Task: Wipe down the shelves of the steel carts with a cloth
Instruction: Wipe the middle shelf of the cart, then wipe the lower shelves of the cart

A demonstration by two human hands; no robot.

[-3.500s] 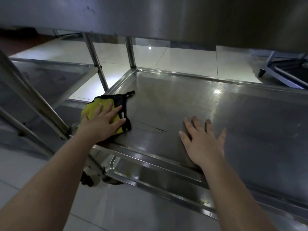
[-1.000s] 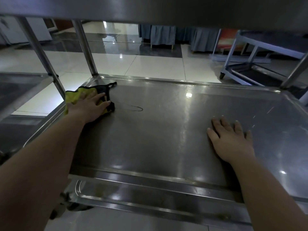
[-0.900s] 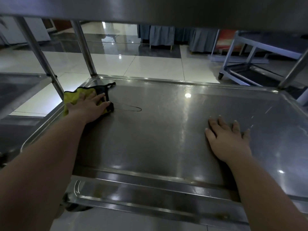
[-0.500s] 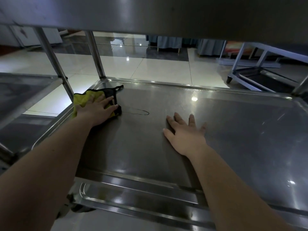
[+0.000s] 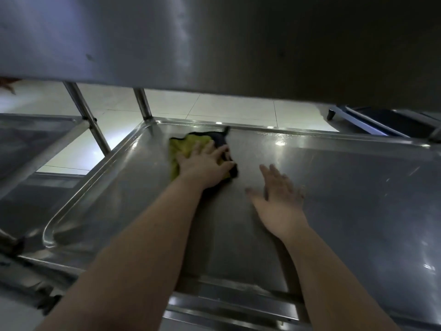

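A yellow cloth (image 5: 185,145) with a black edge lies on the lower steel shelf (image 5: 358,187) of the cart, near the back rim. My left hand (image 5: 205,163) presses flat on the cloth with its fingers spread. Beside it, to the right, my right hand (image 5: 279,199) is open with straight fingers just over the bare steel, blurred by motion. The upper shelf (image 5: 214,39) of the same cart fills the top of the view.
Two upright steel posts (image 5: 143,103) stand at the shelf's back left corner. A second steel cart's shelf (image 5: 35,134) is on the left, and another cart (image 5: 386,123) stands on the white tiled floor at the back right.
My left hand has slid the cloth from the shelf's left edge toward the back middle. My right hand has moved left, close to the cloth. The view has tipped lower under the upper shelf.
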